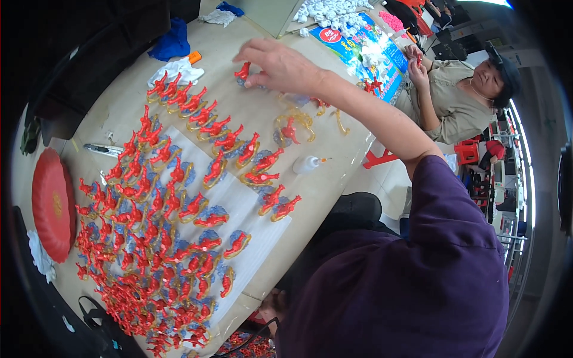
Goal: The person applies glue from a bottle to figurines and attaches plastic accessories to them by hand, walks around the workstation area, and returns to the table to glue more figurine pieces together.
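At the far side of the table, my right hand (277,64) pinches a small red plastic figurine (243,71) between thumb and fingers, just above or on the tabletop. My left hand (271,305) is low by the near table edge, mostly hidden, with its fingers not clear; something red shows beside it. Rows of similar red figurines (209,221) with clear blue and yellow parts cover white sheets (262,230) and the bare table. A separate red figurine (289,130) lies among curled yellow pieces (306,121) under my right forearm. Nearby stands a small white bottle (305,164) with an orange tip.
A red scalloped tray (52,206) and a metal-and-white tool (102,149) are at the left. Blue cloth (171,40) lies farther back. White pieces (334,15) and a blue printed sheet (391,56) are beyond; a co-worker (456,95) sits at the right.
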Demonstrator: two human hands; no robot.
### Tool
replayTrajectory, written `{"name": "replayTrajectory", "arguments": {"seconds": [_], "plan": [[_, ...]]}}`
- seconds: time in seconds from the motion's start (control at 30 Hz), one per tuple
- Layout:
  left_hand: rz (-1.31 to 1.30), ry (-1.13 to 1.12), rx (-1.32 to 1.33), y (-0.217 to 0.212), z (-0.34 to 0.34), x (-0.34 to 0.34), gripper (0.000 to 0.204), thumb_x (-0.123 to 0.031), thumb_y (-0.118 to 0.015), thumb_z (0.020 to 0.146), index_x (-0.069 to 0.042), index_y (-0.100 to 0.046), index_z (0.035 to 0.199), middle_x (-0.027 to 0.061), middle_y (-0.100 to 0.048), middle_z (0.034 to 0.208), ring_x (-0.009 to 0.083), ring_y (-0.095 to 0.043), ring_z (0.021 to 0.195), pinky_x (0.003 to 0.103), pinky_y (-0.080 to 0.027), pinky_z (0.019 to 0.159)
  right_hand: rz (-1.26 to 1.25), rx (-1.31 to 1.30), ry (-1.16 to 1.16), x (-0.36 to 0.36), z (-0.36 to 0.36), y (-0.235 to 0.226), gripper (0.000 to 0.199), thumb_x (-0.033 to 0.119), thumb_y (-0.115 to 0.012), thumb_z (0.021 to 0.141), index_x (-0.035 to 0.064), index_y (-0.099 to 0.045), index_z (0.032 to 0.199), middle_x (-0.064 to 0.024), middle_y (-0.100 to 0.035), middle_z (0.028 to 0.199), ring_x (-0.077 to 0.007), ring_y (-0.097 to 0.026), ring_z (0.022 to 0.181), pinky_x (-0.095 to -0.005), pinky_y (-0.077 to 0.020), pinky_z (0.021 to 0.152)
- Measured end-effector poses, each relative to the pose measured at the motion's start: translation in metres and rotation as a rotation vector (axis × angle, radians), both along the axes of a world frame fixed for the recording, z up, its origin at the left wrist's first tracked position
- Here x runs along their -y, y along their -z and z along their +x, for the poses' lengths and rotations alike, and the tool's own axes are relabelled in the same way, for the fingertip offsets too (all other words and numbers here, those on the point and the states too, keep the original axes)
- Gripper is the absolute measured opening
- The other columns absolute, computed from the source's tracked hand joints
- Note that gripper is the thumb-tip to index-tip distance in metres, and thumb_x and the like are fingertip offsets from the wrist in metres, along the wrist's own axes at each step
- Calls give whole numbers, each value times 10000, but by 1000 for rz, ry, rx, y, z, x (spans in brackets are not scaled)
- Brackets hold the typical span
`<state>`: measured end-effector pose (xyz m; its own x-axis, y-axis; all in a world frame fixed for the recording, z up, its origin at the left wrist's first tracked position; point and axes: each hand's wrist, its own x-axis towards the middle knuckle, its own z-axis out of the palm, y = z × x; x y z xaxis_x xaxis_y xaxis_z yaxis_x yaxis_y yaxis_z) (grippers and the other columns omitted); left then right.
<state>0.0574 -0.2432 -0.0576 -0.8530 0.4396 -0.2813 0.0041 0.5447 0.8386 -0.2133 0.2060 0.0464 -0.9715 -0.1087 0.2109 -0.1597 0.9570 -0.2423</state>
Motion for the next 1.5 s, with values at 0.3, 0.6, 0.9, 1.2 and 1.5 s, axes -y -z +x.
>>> {"name": "replayTrajectory", "arguments": {"seconds": [0.3, 0.6, 0.9, 1.2, 1.5], "plan": [[68, 129, 206, -24, 8, -52, 66, 0, -680, 836, -30, -622, 842, 22, -616, 675, 76, -581, 614, 234, -462, 576, -350, -318, 160, 7, 145, -32, 167, 68, -672, 832, 41, -658, 996, -66, -674, 891, -172, -636, 767, -303, -504, 685], [194, 119, 66, -72, 44, -118, 95, -33, -697, 824, -6, -630, 886, 86, -642, 727, 183, -631, 625, 280, -491, 582, -431, -335, 67, 10, 161, 6, 257, -49, -639, 761, 58, -649, 995, -81, -609, 951, -243, -580, 925, -356, -481, 795], [266, 34, -125, -88, 33, -153, 98, -16, -711, 814, -6, -636, 876, 79, -634, 721, 157, -620, 597, 266, -482, 567, -224, -270, -237, 13, 135, 2, 279, -17, -704, 702, 105, -666, 951, -55, -561, 928, -264, -522, 956, -372, -447, 830], [285, 32, -74, -83, 24, -143, 79, -15, -703, 833, 1, -631, 864, 25, -616, 691, 85, -580, 620, 218, -457, 590, -133, -278, -348, 5, 108, 11, 182, 31, -721, 710, 100, -671, 871, -46, -541, 836, -238, -537, 890, -356, -456, 769], [449, 133, -125, -100, 16, -159, 132, -22, -717, 822, -11, -632, 921, 55, -639, 755, 126, -592, 617, 239, -475, 576, -379, -639, -161, -5, 135, -45, 218, -13, -722, 684, 84, -701, 878, -38, -607, 813, -222, -576, 812, -341, -474, 703]]}}
